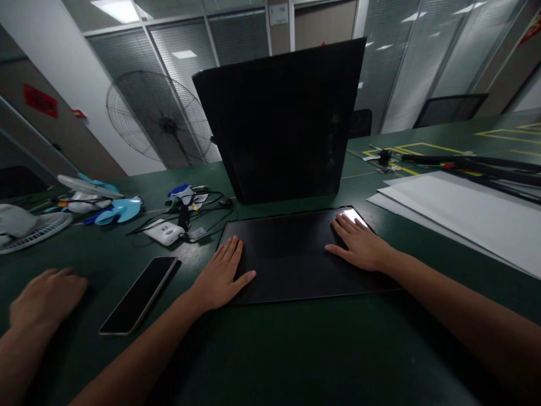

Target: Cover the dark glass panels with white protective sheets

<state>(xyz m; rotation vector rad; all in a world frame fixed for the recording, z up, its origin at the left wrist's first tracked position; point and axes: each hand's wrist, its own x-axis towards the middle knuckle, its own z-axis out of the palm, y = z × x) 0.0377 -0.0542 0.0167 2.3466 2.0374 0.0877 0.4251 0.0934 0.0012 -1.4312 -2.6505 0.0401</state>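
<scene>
A flat black rectangular panel [291, 254], which looks like a bare display screen, lies on the green table. My left hand [222, 276] rests flat at its left side, fingers together and thumb apart. On its upper right part lies my right hand [359, 242], fingers stretched out, beside a bright light reflection. Neither hand grips anything. Behind the panel a large black sheet-like piece [283, 124] stands upright, leaning slightly; what supports it is hidden.
A smartphone [141, 296] lies left of my arm, near another person's hand [46, 299]. A white device with cables [164, 232], blue fan blades [120, 210] and a fan grille [38, 231] lie farther left. White sheets [465, 208] and black strips [473, 163] lie right.
</scene>
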